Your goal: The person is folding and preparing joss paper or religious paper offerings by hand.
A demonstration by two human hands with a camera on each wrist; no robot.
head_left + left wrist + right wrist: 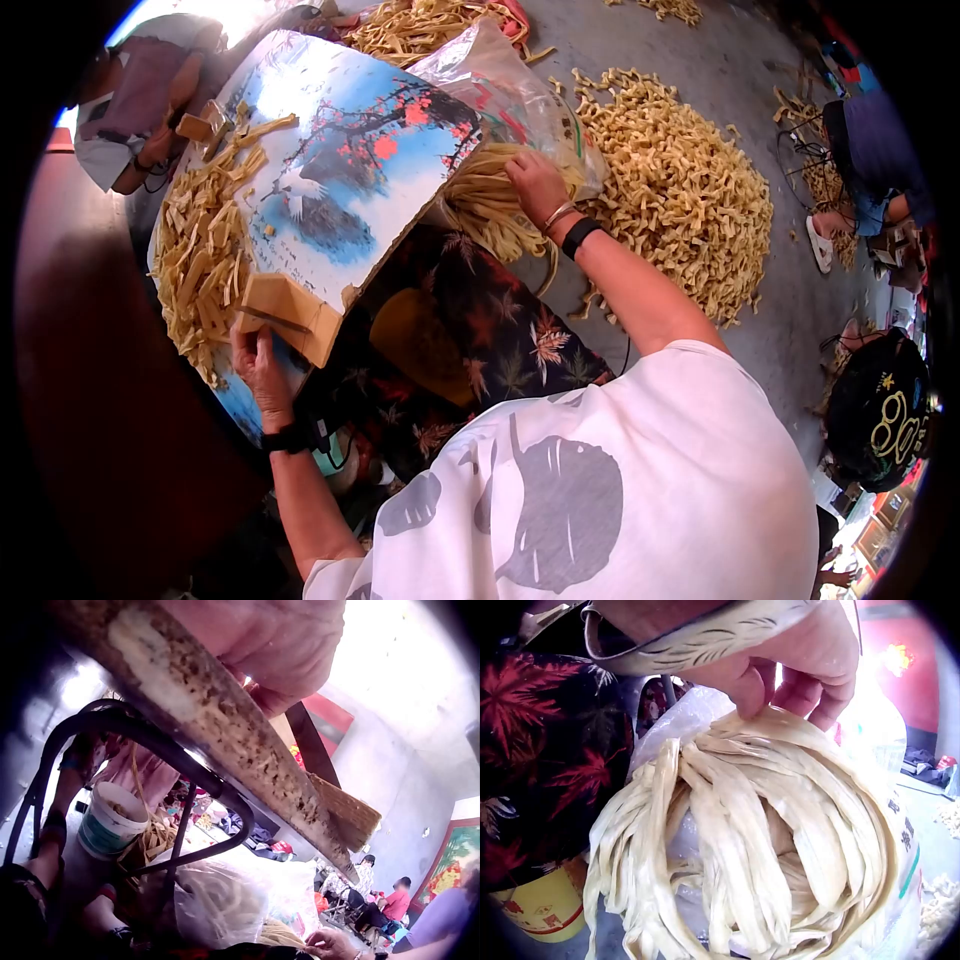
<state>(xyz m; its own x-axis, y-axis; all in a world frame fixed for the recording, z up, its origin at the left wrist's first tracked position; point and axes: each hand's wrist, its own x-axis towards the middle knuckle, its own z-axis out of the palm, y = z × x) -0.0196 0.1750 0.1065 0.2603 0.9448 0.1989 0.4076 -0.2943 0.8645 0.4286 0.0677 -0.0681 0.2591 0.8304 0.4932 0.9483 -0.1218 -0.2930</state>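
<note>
In the head view my left hand [262, 375] is at the near end of an angled wooden block [290, 310] on the painted board [335, 170]. Its fingertips are partly hidden by the block, so I cannot tell whether they grip it. My right hand [540, 188] is over a plastic bag [570, 130] to the right of the board. Thumb and fingers pinch the top of a bundle of long, soft, pale yellow strips [735, 817] that look like tofu skin. The bundle hangs in loops at the bag's mouth.
Loose yellow pieces [205, 270] lie along the board's left side. A large heap of small knotted pieces [680, 190] covers the floor at right. Dark leaf-patterned cloth [500, 330] drapes over the lap. Another person [140, 110] sits across the board. A white bucket [112, 817] stands below.
</note>
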